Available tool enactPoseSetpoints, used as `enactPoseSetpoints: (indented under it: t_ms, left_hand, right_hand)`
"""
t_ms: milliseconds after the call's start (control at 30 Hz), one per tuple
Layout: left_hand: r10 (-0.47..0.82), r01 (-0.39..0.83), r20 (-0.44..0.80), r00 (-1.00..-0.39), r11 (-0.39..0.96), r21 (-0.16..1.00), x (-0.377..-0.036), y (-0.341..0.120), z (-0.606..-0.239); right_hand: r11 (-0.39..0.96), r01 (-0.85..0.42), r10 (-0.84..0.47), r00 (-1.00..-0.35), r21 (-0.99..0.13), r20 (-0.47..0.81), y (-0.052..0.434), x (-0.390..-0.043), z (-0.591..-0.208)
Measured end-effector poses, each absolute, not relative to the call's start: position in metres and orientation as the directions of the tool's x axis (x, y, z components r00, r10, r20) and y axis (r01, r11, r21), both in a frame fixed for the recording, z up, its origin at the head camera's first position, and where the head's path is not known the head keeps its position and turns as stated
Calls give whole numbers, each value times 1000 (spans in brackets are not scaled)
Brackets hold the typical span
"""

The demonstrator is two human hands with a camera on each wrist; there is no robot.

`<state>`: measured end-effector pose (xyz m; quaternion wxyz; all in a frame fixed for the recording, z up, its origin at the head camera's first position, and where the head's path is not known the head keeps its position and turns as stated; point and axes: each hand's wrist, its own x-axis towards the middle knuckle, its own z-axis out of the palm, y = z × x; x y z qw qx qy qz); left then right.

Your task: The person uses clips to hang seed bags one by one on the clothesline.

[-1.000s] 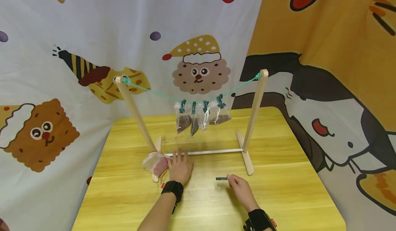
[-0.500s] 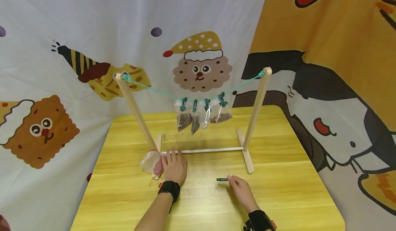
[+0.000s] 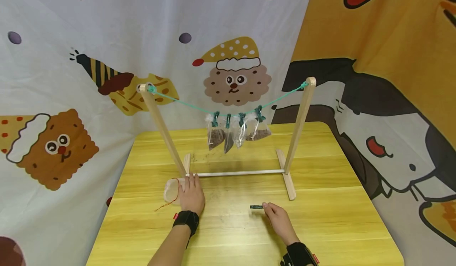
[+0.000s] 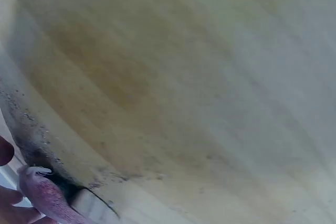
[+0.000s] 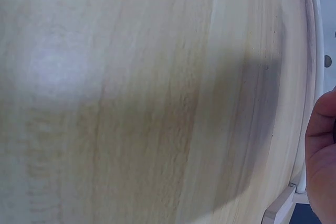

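My left hand (image 3: pixel 192 194) lies palm down with fairly straight fingers beside the left foot of a wooden rack. It partly covers a pale pouch (image 3: pixel 171 190) with a thin red cord. In the left wrist view, a pink part of the pouch (image 4: pixel 50 198) lies against the fingers; its contact there is partly cut off. My right hand (image 3: pixel 279 220) pinches a small dark green clip (image 3: pixel 256 207) over the table. Similar clips (image 3: pixel 242 119) hold several clear bags (image 3: pixel 215 138) with dark contents on a green string (image 3: pixel 192 106).
The wooden rack has a left post (image 3: pixel 164 133), a right post (image 3: pixel 300 125) and a white crossbar (image 3: pixel 238 173) low between them. Dark crumbs are scattered on the yellow table (image 3: pixel 331 214). A printed cloth (image 3: pixel 149 28) hangs behind.
My left hand has shifted left over the pouch, hiding its pink part from the head view. The red cord now trails to the left. The right hand still holds the clip.
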<state>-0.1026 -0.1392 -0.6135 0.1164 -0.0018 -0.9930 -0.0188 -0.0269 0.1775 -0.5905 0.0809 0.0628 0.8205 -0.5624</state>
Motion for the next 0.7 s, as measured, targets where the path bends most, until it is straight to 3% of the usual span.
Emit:
enactPoseSetpoints:
  t_ms: [300, 533, 700]
  left_hand:
    - [33, 25, 337, -941, 999, -30, -100, -155, -607]
    - [-48, -5, 352, -935, 993, 122, -96, -155, -606]
    - [-45, 16, 387, -921, 988, 153, -94, -154, -608]
  right_hand:
    - [375, 197, 22, -979, -906, -204, 178, -24, -591]
    - [358, 181, 4, -981, -916, -192, 176, -23, -594]
    - [351, 180, 16, -982, -919, -186, 176, -24, -594]
